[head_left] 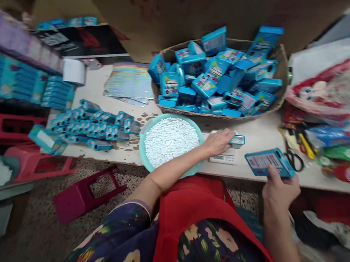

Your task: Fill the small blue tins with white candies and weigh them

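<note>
Beyond the bowl's right side, my left hand [220,142] has its fingers closed round a small blue-topped pack [237,140], above a white device on the table. My right hand [280,189] grips a flat blue box [265,162] by its lower right part, thumb on the pale printed face. A mint-green bowl [143,147] full of small white pieces [172,139] stands at the table's front edge, under my left forearm. Behind it, a wide cardboard container [283,76] holds a jumbled heap of blue boxes [204,85].
Rows of small blue packs [93,128] lie on the table [98,82] at the left, near printed sheets [130,81] and a white roll [73,71]. Black-handled scissors [295,162] and plastic-wrapped goods [335,134] lie at the right. Red stools [77,199] stand on the floor.
</note>
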Available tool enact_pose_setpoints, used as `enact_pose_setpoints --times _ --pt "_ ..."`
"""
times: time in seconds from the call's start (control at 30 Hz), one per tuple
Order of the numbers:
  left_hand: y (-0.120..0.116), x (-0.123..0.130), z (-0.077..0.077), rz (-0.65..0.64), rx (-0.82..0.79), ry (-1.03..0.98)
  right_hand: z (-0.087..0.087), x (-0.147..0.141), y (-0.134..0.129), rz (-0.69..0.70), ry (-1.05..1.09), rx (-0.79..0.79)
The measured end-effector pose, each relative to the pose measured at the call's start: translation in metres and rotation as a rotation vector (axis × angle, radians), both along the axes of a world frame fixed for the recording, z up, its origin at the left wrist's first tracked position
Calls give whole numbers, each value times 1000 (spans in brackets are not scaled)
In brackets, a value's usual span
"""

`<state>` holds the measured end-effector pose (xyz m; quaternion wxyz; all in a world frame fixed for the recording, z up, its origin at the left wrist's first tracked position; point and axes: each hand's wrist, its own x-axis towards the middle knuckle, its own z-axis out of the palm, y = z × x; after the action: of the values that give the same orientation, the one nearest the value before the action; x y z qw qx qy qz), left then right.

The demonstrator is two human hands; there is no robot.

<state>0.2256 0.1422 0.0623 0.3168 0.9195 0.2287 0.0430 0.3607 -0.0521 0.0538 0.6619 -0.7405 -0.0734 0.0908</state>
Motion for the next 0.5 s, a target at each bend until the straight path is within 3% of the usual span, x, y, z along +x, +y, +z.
enact_pose_setpoints --times 0.07,0.13,0.2,0.27,0.3,0.37,0.43,0.5 --pt "10 -52 24 223 18 -135 4 -2 8 86 52 47" --pt "16 -124 51 451 97 -226 9 -8 20 235 131 89" --pt "19 -202 70 704 188 -160 15 -18 34 388 202 119" --pt "20 -275 70 918 173 57 19 -32 50 481 245 138" --pt "22 -307 61 1005 150 176 20 -40 58 512 254 136" --pt "27 -357 29 1156 84 381 23 -59 74 576 247 94" --pt "33 -386 -11 1252 16 449 26 -79 88 694 221 -9" --pt "37 -398 -46 1358 16 358 31 -98 100 857 230 -70"
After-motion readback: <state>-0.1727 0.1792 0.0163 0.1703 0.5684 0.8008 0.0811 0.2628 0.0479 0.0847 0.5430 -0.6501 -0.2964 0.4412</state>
